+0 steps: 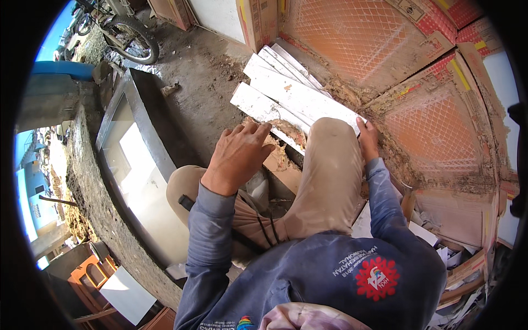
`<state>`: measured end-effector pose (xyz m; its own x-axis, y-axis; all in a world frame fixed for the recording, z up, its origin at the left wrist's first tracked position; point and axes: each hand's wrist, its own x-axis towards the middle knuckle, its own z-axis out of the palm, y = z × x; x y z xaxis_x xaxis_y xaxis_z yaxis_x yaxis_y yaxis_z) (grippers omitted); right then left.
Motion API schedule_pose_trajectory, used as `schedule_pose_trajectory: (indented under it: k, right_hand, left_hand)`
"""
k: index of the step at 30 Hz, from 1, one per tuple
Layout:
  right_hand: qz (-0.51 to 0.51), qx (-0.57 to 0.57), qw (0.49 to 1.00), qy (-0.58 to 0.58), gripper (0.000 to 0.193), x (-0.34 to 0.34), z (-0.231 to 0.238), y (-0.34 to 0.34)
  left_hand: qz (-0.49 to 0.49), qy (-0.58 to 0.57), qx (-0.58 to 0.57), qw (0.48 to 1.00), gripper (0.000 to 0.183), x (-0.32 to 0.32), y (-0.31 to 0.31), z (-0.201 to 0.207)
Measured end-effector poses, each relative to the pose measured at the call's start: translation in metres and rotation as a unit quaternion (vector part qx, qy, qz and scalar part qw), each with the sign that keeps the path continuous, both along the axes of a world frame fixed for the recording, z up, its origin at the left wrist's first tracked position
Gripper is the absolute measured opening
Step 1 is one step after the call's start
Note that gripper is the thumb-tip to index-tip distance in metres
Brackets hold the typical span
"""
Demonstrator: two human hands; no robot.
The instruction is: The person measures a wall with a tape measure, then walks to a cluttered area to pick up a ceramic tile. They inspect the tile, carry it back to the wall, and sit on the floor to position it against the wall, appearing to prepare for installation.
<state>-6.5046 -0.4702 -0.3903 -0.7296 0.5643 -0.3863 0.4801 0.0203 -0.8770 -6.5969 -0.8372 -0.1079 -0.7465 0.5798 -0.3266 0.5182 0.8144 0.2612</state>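
Head view: white planks (291,99) just beyond left hand (237,155) fingers (258,131), perhaps touching.

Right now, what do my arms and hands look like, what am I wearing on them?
Both hands are bare, no gloves. The left hand and right hand come out of long, faded blue-grey sleeves, creased and dusty, with the cuffs ending at the wrists.
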Motion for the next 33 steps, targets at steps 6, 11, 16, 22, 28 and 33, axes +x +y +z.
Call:
schedule_pose_trajectory:
  k: [6,11,16,22,28,33]
  right_hand:
    - [0.014,0.111,0.994,-0.004,0.036,0.030,-0.054,-0.005]
    - [0.158,0.189,0.969,0.005,0.023,0.061,-0.075,0.001]
    - [0.251,0.257,0.929,-0.090,0.030,0.060,-0.056,0.012]
    - [0.250,0.376,0.883,-0.127,0.032,0.009,-0.021,0.013]
    - [0.247,0.252,0.931,-0.092,0.026,-0.065,-0.041,0.013]
    - [0.281,0.260,0.909,-0.166,0.024,-0.094,-0.061,0.008]
  left_hand:
    - [-0.007,-0.017,0.002,1.000,0.047,0.000,0.005,0.000]
    - [-0.011,-0.021,0.004,1.000,0.047,-0.001,0.008,0.001]
    - [-0.017,-0.035,-0.002,0.999,0.047,-0.001,0.011,0.000]
    - [-0.032,-0.008,0.011,0.999,0.047,0.001,0.013,-0.005]
    - [-0.043,0.006,0.024,0.999,0.047,0.005,0.013,-0.011]
    - [-0.034,-0.011,0.008,0.999,0.046,0.007,0.013,-0.009]
